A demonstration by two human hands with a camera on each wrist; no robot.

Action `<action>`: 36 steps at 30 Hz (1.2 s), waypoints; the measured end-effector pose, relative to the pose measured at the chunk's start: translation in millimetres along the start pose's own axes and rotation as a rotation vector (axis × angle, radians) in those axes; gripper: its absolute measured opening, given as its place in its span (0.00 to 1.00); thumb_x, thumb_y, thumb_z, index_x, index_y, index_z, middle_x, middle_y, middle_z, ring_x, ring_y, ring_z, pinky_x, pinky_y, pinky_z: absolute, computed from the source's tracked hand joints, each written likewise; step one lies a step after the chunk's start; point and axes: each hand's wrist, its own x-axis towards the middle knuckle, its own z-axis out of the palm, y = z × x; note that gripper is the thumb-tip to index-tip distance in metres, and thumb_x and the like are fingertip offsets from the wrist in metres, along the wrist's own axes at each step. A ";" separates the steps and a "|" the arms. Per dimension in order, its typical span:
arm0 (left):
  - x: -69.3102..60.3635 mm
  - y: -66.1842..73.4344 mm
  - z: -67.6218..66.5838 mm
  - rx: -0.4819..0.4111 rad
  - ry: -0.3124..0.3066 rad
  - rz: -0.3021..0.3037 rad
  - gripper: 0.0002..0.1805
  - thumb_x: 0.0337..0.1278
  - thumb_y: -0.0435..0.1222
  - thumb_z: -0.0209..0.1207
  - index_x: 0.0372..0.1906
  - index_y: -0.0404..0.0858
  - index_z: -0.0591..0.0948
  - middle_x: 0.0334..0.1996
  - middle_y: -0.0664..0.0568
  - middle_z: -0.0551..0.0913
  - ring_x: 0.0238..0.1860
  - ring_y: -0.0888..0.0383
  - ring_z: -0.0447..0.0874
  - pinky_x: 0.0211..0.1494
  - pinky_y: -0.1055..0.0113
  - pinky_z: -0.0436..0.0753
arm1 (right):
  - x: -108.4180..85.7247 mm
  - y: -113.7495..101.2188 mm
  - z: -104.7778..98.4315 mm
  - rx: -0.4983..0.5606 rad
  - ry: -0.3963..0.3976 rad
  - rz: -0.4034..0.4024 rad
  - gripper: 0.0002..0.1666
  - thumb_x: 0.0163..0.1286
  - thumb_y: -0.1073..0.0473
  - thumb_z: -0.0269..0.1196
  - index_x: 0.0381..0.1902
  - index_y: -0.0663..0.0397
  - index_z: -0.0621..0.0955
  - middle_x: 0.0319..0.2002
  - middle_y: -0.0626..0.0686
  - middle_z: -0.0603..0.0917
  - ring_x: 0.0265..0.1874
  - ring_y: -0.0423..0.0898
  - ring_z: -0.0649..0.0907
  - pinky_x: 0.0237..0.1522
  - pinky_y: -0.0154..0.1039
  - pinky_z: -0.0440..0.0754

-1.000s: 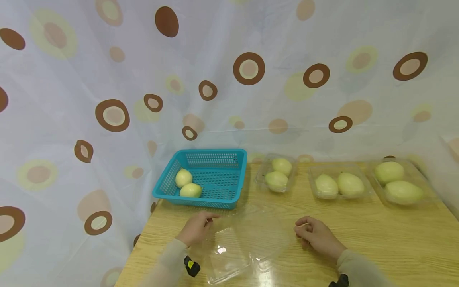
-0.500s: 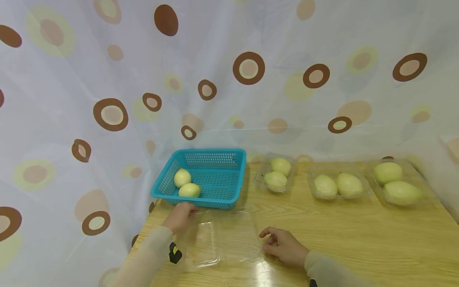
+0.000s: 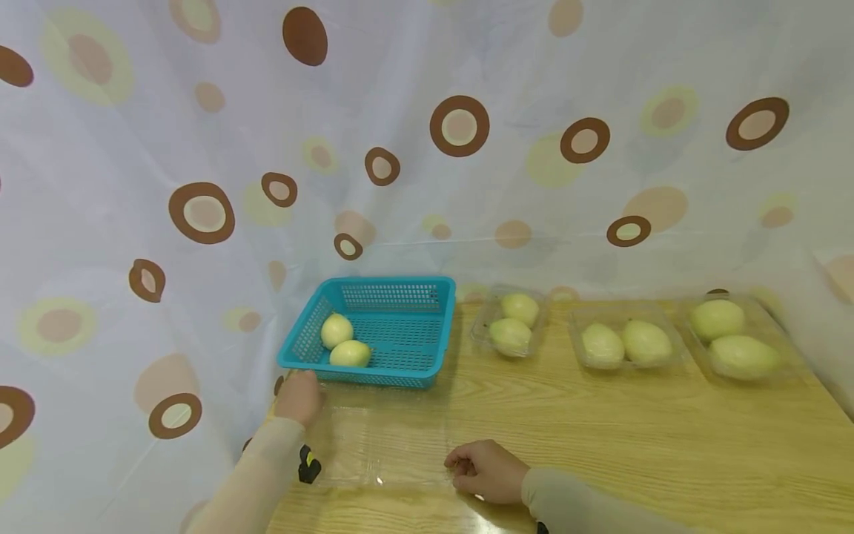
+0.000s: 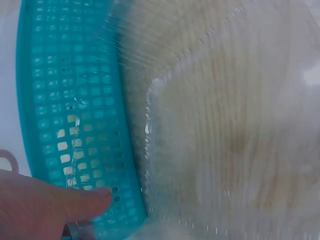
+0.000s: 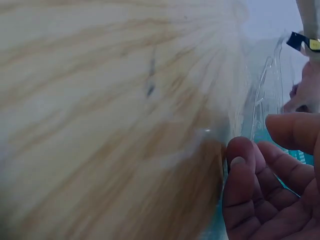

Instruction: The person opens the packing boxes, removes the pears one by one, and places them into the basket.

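The left hand's grip [image 3: 299, 398] pinches the near-left rim of a clear plastic container [image 3: 407, 445], its thumb laid over the edge in the left wrist view; the other fingers are mostly hidden. The right hand's grip [image 3: 489, 471] is loosely curled with the thumb apart from the fingers, holding nothing, just beside the container's opposite edge; whether a fingertip touches the plastic, I cannot tell. The container is spread open, a crease running down its middle, directly in front of the teal basket [image 3: 407, 374], with the left hand near the basket's front left corner. Inside the basket, toward its front left, sit two pale yellow-green fruits [image 3: 350, 354], close together. To the basket's right, in a row, come a first clear pack [image 3: 486, 310] just beside it, a second clear pack [image 3: 617, 315] farther along and a third clear pack [image 3: 767, 324] farthest off, each with two similar fruits. All stand on a wood-grain bench [image 3: 600, 430]. Behind the basket hangs a pale curtain [image 3: 400, 67] printed with brown, tan and yellow spots.
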 end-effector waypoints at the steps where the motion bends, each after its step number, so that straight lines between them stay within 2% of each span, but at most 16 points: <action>1: 0.4 -1.3 -2.4 -0.005 0.001 -0.015 0.06 0.52 0.27 0.59 0.27 0.24 0.77 0.22 0.38 0.79 0.26 0.42 0.81 0.31 0.50 0.81 | 2.8 -1.7 3.0 -0.012 -0.003 -0.005 0.15 0.65 0.61 0.63 0.50 0.59 0.82 0.34 0.40 0.81 0.31 0.33 0.78 0.36 0.31 0.79; 6: 1.6 -13.4 -11.2 -0.042 -0.002 -0.053 0.08 0.59 0.25 0.49 0.30 0.23 0.76 0.23 0.37 0.78 0.27 0.40 0.81 0.32 0.48 0.81 | 16.2 -12.1 18.5 -0.039 -0.023 -0.014 0.17 0.66 0.60 0.62 0.51 0.62 0.82 0.34 0.40 0.82 0.32 0.31 0.78 0.38 0.28 0.79; 9: 0.4 -22.6 -14.6 -0.072 -0.016 -0.079 0.08 0.58 0.26 0.49 0.31 0.25 0.77 0.26 0.36 0.80 0.31 0.38 0.81 0.33 0.46 0.81 | 23.0 -19.3 26.6 -0.062 -0.040 -0.021 0.18 0.66 0.60 0.62 0.52 0.62 0.82 0.35 0.39 0.83 0.32 0.30 0.78 0.39 0.28 0.79; 11: -1.1 -28.1 -18.4 -0.102 -0.051 -0.111 0.08 0.56 0.27 0.51 0.34 0.25 0.79 0.30 0.35 0.81 0.33 0.37 0.81 0.34 0.45 0.80 | 27.2 -24.7 30.6 -0.104 -0.048 -0.035 0.17 0.65 0.61 0.61 0.51 0.60 0.83 0.32 0.37 0.81 0.31 0.30 0.76 0.38 0.27 0.78; 13: -2.6 -34.3 -20.6 -0.117 -0.083 -0.145 0.10 0.57 0.29 0.52 0.38 0.26 0.79 0.33 0.34 0.81 0.36 0.36 0.81 0.33 0.44 0.80 | 32.7 -29.2 34.5 -0.138 -0.063 -0.057 0.10 0.65 0.61 0.61 0.42 0.57 0.85 0.28 0.35 0.78 0.27 0.30 0.74 0.38 0.28 0.75; 16: -5.1 -40.4 -25.4 -0.127 -0.120 -0.196 0.11 0.59 0.31 0.52 0.41 0.26 0.77 0.35 0.33 0.80 0.36 0.35 0.81 0.31 0.44 0.80 | 40.5 -35.5 40.0 -0.166 -0.079 -0.060 0.11 0.65 0.60 0.61 0.43 0.56 0.85 0.30 0.35 0.79 0.31 0.29 0.75 0.41 0.29 0.76; 19: -7.2 -44.5 -28.2 -0.117 -0.118 -0.214 0.10 0.58 0.29 0.49 0.40 0.26 0.75 0.34 0.33 0.80 0.36 0.35 0.81 0.31 0.43 0.80 | 47.9 -39.1 46.6 -0.174 -0.091 -0.049 0.15 0.64 0.58 0.63 0.47 0.57 0.84 0.37 0.35 0.81 0.38 0.29 0.76 0.47 0.30 0.76; 20: -7.8 -45.6 -29.1 -0.116 -0.114 -0.218 0.09 0.57 0.29 0.49 0.39 0.26 0.75 0.34 0.33 0.80 0.36 0.35 0.80 0.30 0.43 0.80 | 50.3 -39.5 48.8 -0.172 -0.100 -0.047 0.16 0.63 0.58 0.64 0.48 0.56 0.84 0.37 0.35 0.80 0.38 0.29 0.76 0.43 0.29 0.77; 22: -8.5 -48.4 -30.3 -0.114 -0.101 -0.218 0.10 0.61 0.31 0.48 0.39 0.26 0.76 0.34 0.32 0.80 0.36 0.35 0.80 0.30 0.43 0.80 | 55.5 -39.8 52.7 -0.182 -0.122 -0.060 0.09 0.63 0.58 0.64 0.40 0.55 0.83 0.30 0.36 0.77 0.31 0.30 0.73 0.37 0.28 0.75; 24: -8.2 -52.2 -30.7 -0.112 -0.092 -0.225 0.13 0.65 0.34 0.48 0.38 0.26 0.77 0.34 0.31 0.80 0.35 0.34 0.80 0.29 0.43 0.79 | 59.6 -40.0 55.6 -0.195 -0.140 -0.062 0.10 0.63 0.57 0.64 0.41 0.54 0.82 0.31 0.35 0.77 0.31 0.30 0.73 0.37 0.27 0.74; 26: -8.3 -56.8 -31.0 -0.109 -0.090 -0.238 0.17 0.68 0.38 0.48 0.37 0.26 0.77 0.32 0.32 0.80 0.33 0.35 0.81 0.27 0.44 0.79 | 64.0 -41.4 57.7 -0.208 -0.160 -0.046 0.13 0.64 0.56 0.64 0.45 0.52 0.83 0.34 0.35 0.80 0.36 0.30 0.77 0.40 0.28 0.75; 29: -7.2 -64.4 -30.9 -0.107 -0.093 -0.259 0.22 0.68 0.43 0.51 0.35 0.24 0.77 0.28 0.34 0.80 0.29 0.37 0.81 0.24 0.46 0.78 | 70.3 -44.9 59.8 -0.251 -0.174 -0.015 0.24 0.64 0.52 0.65 0.58 0.48 0.80 0.51 0.38 0.82 0.52 0.33 0.78 0.54 0.30 0.75; 32: -5.6 -70.0 -30.7 -0.116 -0.098 -0.283 0.25 0.65 0.46 0.54 0.34 0.23 0.78 0.26 0.34 0.80 0.27 0.39 0.81 0.22 0.49 0.78 | 76.5 -49.5 60.5 -0.286 -0.203 0.013 0.26 0.65 0.50 0.64 0.60 0.46 0.79 0.55 0.38 0.80 0.56 0.35 0.76 0.58 0.32 0.72; 36: -3.5 -71.9 -30.5 -0.127 -0.096 -0.313 0.27 0.63 0.47 0.56 0.35 0.21 0.77 0.25 0.34 0.79 0.26 0.39 0.80 0.22 0.50 0.78 | 80.9 -56.4 58.6 -0.276 -0.238 0.051 0.27 0.65 0.49 0.64 0.62 0.46 0.77 0.58 0.39 0.78 0.58 0.37 0.75 0.59 0.33 0.72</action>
